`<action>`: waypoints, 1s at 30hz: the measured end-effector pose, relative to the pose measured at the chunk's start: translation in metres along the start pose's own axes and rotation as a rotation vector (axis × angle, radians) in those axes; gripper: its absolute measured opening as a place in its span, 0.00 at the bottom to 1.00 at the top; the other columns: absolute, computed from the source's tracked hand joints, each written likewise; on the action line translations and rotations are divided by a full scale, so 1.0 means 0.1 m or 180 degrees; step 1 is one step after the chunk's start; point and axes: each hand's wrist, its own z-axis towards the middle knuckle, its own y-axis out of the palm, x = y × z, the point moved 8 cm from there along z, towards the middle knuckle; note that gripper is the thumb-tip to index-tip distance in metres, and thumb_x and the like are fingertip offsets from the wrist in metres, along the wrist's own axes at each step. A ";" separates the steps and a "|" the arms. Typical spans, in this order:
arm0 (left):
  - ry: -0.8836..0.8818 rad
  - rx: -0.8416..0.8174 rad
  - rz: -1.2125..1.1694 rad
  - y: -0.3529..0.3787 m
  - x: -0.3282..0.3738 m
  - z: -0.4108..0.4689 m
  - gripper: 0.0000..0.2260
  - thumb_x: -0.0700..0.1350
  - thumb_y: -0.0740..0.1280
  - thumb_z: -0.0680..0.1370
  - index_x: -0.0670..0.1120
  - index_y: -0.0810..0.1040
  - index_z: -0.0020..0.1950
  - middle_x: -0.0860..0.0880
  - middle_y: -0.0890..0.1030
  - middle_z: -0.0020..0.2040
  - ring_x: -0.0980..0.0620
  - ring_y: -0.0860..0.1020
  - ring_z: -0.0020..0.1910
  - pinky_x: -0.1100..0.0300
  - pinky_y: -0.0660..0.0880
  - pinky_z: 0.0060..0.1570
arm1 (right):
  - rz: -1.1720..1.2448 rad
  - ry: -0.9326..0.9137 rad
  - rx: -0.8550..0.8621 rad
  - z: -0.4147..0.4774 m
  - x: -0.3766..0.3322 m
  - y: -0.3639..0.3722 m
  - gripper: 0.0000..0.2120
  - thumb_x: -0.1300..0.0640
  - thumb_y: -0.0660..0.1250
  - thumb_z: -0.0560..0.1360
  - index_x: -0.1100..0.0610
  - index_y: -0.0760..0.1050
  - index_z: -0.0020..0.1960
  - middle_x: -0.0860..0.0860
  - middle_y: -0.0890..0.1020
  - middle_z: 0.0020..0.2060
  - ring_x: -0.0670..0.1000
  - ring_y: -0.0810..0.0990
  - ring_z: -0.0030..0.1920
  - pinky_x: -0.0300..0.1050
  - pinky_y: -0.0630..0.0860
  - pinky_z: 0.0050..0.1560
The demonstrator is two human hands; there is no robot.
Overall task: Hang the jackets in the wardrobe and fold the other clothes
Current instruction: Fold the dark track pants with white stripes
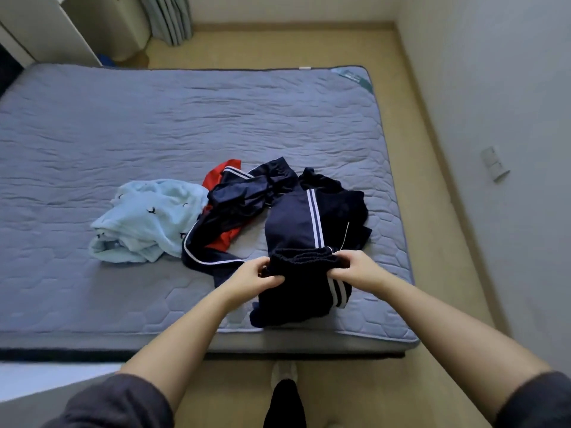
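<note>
Dark navy track pants [296,223] with white side stripes lie on the grey mattress [185,125] near its front right. My left hand [261,273] and my right hand [352,267] each grip the elastic waistband at its two ends, lifting it slightly. To the left lies a crumpled navy and red jacket [234,208] with white piping. Further left sits a bunched light blue garment [148,217] with small dark prints.
A white wardrobe [46,29] stands at the back left beyond the bed, with a curtain [170,17] beside it. Beige floor runs along the bed's right side up to the wall, where a wall socket [494,163] sits. My foot [284,375] stands at the bed's front edge.
</note>
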 end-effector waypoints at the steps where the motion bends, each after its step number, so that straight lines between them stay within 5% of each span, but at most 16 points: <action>1: -0.0019 0.0033 -0.0100 -0.08 -0.05 0.26 0.08 0.43 0.70 0.75 0.50 0.79 0.53 0.52 0.83 0.50 0.57 0.81 0.49 0.63 0.75 0.49 | 0.0075 0.0035 0.0098 0.26 0.04 -0.05 0.07 0.63 0.69 0.73 0.60 0.80 0.51 0.50 0.82 0.43 0.45 0.78 0.45 0.31 0.73 0.44; 10: 0.0362 0.1020 -0.0653 -0.90 -0.17 2.47 0.06 0.46 0.68 0.77 0.44 0.79 0.50 0.50 0.81 0.44 0.56 0.78 0.43 0.62 0.74 0.45 | 0.1038 -0.0052 0.1023 2.47 0.16 -0.50 0.06 0.57 0.68 0.75 0.58 0.81 0.49 0.49 0.83 0.42 0.41 0.80 0.40 0.30 0.73 0.41; 12: 0.0311 0.1299 -0.0602 -1.03 -0.29 3.01 0.13 0.45 0.67 0.78 0.44 0.75 0.61 0.51 0.77 0.52 0.54 0.76 0.51 0.64 0.70 0.50 | 0.1102 -0.0018 0.1239 2.98 0.30 -0.53 0.13 0.55 0.67 0.76 0.58 0.77 0.59 0.48 0.81 0.49 0.44 0.79 0.48 0.36 0.72 0.49; 15: -0.0442 0.1318 -0.0456 -0.95 -0.85 3.56 0.33 0.52 0.66 0.77 0.45 0.55 0.77 0.47 0.68 0.70 0.48 0.68 0.68 0.57 0.65 0.66 | 0.0826 0.0616 0.1249 3.49 0.87 -0.36 0.33 0.50 0.67 0.76 0.55 0.57 0.76 0.52 0.70 0.67 0.52 0.71 0.66 0.42 0.66 0.62; 19: -0.1045 0.1127 -0.0485 -0.40 -1.81 3.37 0.35 0.55 0.66 0.76 0.43 0.54 0.76 0.45 0.64 0.74 0.47 0.67 0.70 0.54 0.64 0.68 | 0.0781 0.1470 0.1147 3.24 1.79 0.21 0.35 0.50 0.66 0.76 0.55 0.53 0.77 0.55 0.70 0.69 0.55 0.71 0.66 0.45 0.66 0.64; 23: -0.1436 0.1110 -0.0788 -0.01 -2.41 2.77 0.35 0.55 0.68 0.76 0.44 0.56 0.76 0.45 0.67 0.72 0.48 0.68 0.69 0.55 0.65 0.68 | 0.0798 0.1216 0.1383 2.74 2.09 0.41 0.22 0.53 0.66 0.76 0.55 0.67 0.68 0.49 0.78 0.54 0.46 0.75 0.48 0.34 0.68 0.45; 26: -0.1632 0.1113 -0.0800 0.17 -2.75 2.37 0.39 0.54 0.72 0.72 0.42 0.58 0.75 0.43 0.68 0.71 0.48 0.69 0.68 0.55 0.65 0.68 | 0.0854 0.0969 0.1576 2.43 2.20 0.42 0.20 0.57 0.68 0.75 0.55 0.70 0.65 0.49 0.78 0.55 0.44 0.76 0.50 0.35 0.69 0.50; 30: -0.1750 0.1249 -0.0931 0.44 -3.03 2.02 0.26 0.44 0.73 0.74 0.41 0.66 0.68 0.46 0.75 0.62 0.51 0.73 0.57 0.60 0.69 0.58 | 0.0594 0.1175 0.1089 2.09 2.65 0.75 0.15 0.57 0.69 0.74 0.55 0.71 0.58 0.49 0.80 0.50 0.51 0.79 0.53 0.42 0.71 0.51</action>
